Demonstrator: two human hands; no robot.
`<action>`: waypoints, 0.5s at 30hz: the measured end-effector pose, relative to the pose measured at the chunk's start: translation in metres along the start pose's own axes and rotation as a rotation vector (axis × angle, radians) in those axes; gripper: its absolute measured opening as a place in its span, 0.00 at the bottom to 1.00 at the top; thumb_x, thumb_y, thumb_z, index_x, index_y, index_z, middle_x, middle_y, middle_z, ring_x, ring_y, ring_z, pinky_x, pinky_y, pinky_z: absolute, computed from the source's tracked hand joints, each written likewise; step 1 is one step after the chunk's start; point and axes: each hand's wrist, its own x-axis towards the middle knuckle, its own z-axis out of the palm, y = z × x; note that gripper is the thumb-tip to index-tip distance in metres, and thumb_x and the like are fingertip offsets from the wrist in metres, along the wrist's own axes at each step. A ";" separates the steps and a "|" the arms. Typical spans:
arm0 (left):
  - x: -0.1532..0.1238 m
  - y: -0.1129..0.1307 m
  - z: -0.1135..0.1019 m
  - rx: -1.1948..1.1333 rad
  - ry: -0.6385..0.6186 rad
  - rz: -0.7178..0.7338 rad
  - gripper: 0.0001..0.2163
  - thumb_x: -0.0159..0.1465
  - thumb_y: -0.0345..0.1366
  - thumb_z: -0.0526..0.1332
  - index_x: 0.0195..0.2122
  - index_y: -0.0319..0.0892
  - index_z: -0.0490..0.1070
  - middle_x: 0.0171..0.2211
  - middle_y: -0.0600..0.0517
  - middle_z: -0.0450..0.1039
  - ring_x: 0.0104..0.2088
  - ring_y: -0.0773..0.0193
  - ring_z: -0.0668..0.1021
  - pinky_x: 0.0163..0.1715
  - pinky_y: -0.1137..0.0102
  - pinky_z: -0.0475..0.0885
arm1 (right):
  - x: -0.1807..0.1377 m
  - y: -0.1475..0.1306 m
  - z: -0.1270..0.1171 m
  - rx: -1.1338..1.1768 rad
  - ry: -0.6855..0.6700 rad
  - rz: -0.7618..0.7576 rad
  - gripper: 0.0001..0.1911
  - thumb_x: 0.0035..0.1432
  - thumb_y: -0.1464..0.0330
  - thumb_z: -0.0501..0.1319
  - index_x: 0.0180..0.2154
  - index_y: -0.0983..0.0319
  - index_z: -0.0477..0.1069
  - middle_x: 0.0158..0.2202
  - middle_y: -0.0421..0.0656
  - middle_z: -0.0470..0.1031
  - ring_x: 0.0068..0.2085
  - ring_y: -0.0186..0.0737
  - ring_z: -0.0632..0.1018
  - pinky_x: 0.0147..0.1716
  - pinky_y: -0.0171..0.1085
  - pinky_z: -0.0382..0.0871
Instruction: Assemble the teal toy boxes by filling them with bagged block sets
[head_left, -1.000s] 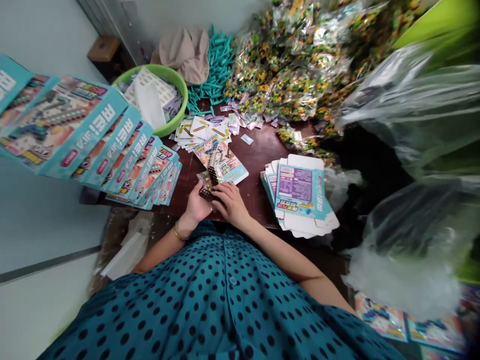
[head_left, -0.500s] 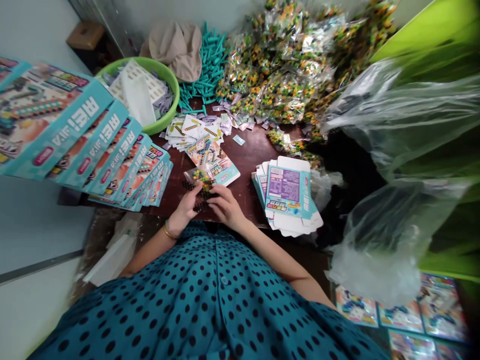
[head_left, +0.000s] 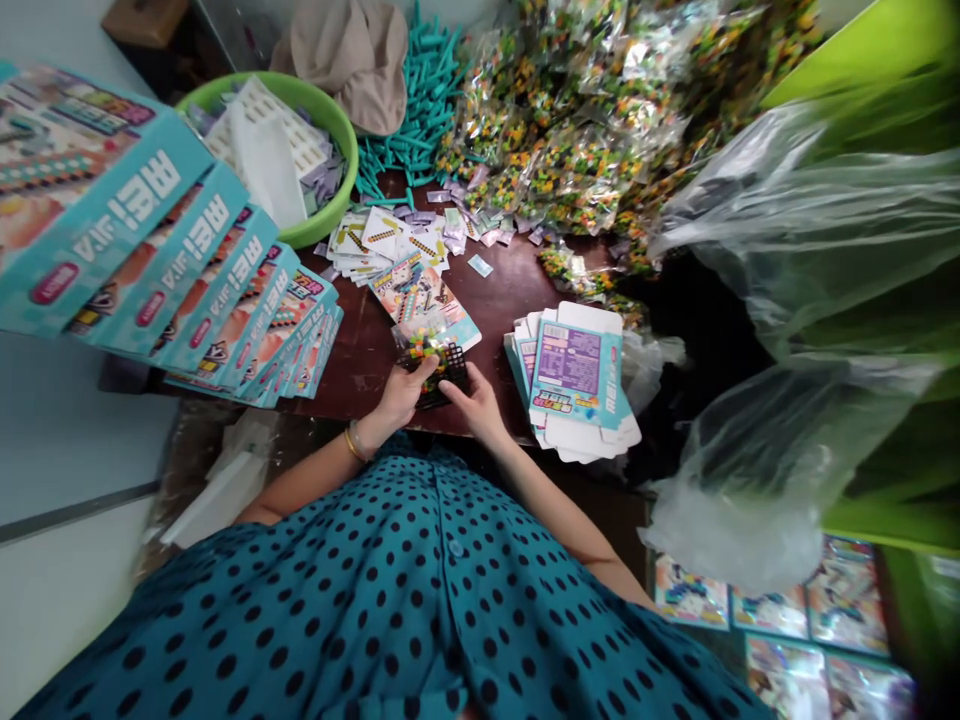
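Note:
Between my two hands, close to the table's front edge, is a clear plastic bag [head_left: 420, 343] of small coloured building bricks with a black lattice piece [head_left: 455, 362] on its right. My left hand [head_left: 409, 392] is closed on the bag, thumb on top. My right hand [head_left: 478, 402] grips the lattice piece from the right, its thumb pressed on it. Just beyond the bag lies a printed box [head_left: 431, 300], its near end partly covered by the bag. Some of the dark pieces under the bag are hidden by my fingers.
Printed boxes [head_left: 161, 190] are stacked at left. Behind them stands a green basin [head_left: 345, 150] of packets. Printed cards [head_left: 386, 235], teal sticks [head_left: 420, 120] and many brick bags [head_left: 570, 150] fill the back. Flattened boxes [head_left: 574, 370] lie right, beside plastic bags [head_left: 780, 450].
Both hands have shifted right with the bag, which now overlaps the near end of the printed box. The lattice piece has turned to the right side, under my right thumb.

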 end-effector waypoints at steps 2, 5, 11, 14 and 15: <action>0.004 0.006 -0.001 0.015 -0.194 -0.029 0.34 0.48 0.50 0.79 0.54 0.42 0.76 0.50 0.43 0.80 0.60 0.46 0.76 0.63 0.54 0.69 | 0.002 -0.002 -0.007 -0.033 0.047 -0.018 0.20 0.57 0.54 0.68 0.45 0.60 0.71 0.43 0.43 0.78 0.45 0.42 0.78 0.51 0.41 0.74; 0.011 0.029 -0.014 0.254 -0.512 0.064 0.44 0.46 0.49 0.80 0.64 0.46 0.69 0.61 0.40 0.72 0.69 0.42 0.67 0.67 0.48 0.63 | 0.003 -0.006 -0.026 -0.062 0.116 -0.030 0.19 0.58 0.54 0.67 0.44 0.59 0.71 0.44 0.43 0.78 0.46 0.42 0.78 0.52 0.41 0.73; 0.032 0.033 -0.038 0.933 -0.531 0.479 0.44 0.46 0.43 0.80 0.64 0.43 0.70 0.71 0.38 0.58 0.75 0.34 0.47 0.73 0.43 0.32 | -0.005 -0.015 -0.079 -0.130 0.268 -0.047 0.18 0.57 0.57 0.69 0.46 0.58 0.73 0.46 0.43 0.79 0.46 0.43 0.78 0.53 0.44 0.72; 0.050 0.006 -0.036 1.115 -0.539 0.533 0.37 0.53 0.35 0.75 0.65 0.40 0.70 0.73 0.37 0.55 0.75 0.35 0.46 0.72 0.42 0.30 | -0.012 -0.019 -0.096 -0.183 0.314 -0.065 0.17 0.57 0.58 0.69 0.45 0.59 0.74 0.44 0.43 0.79 0.45 0.44 0.78 0.52 0.45 0.72; 0.056 0.000 -0.034 1.146 -0.533 0.537 0.33 0.55 0.33 0.72 0.64 0.39 0.71 0.72 0.36 0.57 0.75 0.35 0.49 0.72 0.42 0.32 | -0.014 -0.021 -0.098 -0.196 0.323 -0.065 0.17 0.56 0.58 0.70 0.44 0.59 0.74 0.43 0.43 0.79 0.44 0.44 0.78 0.51 0.45 0.72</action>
